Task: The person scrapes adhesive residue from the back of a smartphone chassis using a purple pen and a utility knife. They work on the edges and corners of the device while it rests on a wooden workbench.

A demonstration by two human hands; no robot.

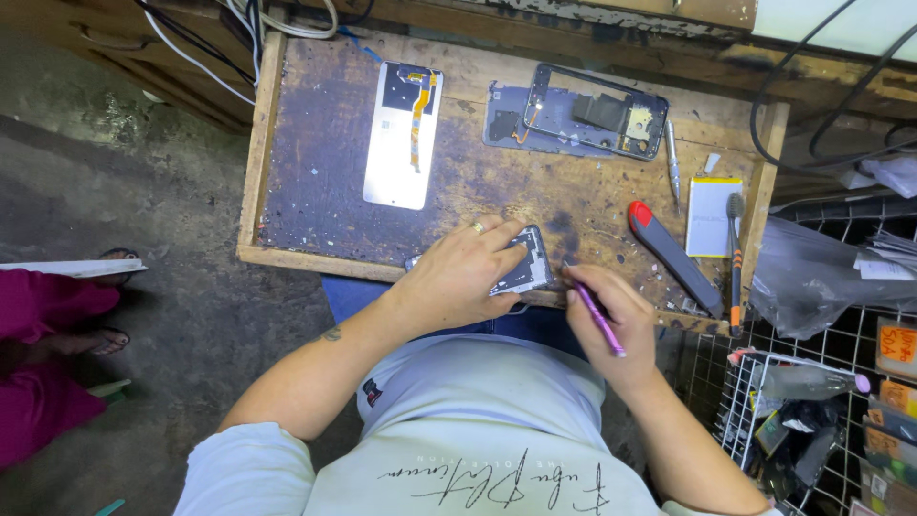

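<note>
Head view
Left hand [465, 277]: lies flat over a phone part [523, 263], fingers spread, pinning it at the near edge of the tray [287, 191]; a ring on 1 finger.
Right hand [611, 320]: closed around a purple tool [599, 318], its tip just beside the part's right edge.
Phone part: grey, partly hidden under the left hand, at the tray's front edge, middle.
Screen [403, 134]: face down, with an orange flex strip, at the back left of the tray.
Frame [578, 122]: dark, opened, back right.
Knife [673, 256]: red and black, right of the hands.
Battery [712, 216]: white, near the right rim, a brush [735, 258] beside it.
Person in magenta [43, 354]: far left, sandalled feet on the floor.
</note>
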